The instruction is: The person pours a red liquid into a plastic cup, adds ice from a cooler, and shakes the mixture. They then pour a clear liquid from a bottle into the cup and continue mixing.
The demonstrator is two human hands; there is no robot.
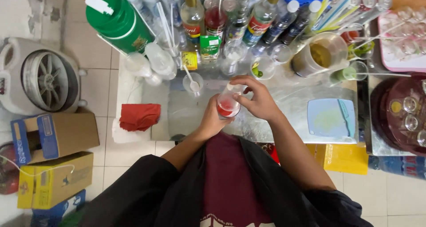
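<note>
Left hand (212, 118): wrapped around the side of a clear cup, gripping it from below and behind.
Right hand (256, 99): fingers curled over the cup's top edge, thumb and fingertips pressing at the rim; a pale lid or film seems to sit under them, hard to tell.
Cup (228, 105): clear plastic, tilted, red drink in the lower part; held between both hands just above the near edge of the counter, in front of the chest.
Counter (293, 107): shiny metal top, crowded along the far side.
Small cup with spoon (193, 82): just beyond the left hand, white spoon standing in it.
Red cloth (140, 116): bunched at the counter's left end, well apart from the hands.
Bottles (216, 16): row of syrup bottles along the back.
Green jug (122, 20): far left corner, lying tilted.
Blue board (330, 117): right of the right forearm, flat on the counter.
Cardboard boxes (55, 156): on the tiled floor, left.
</note>
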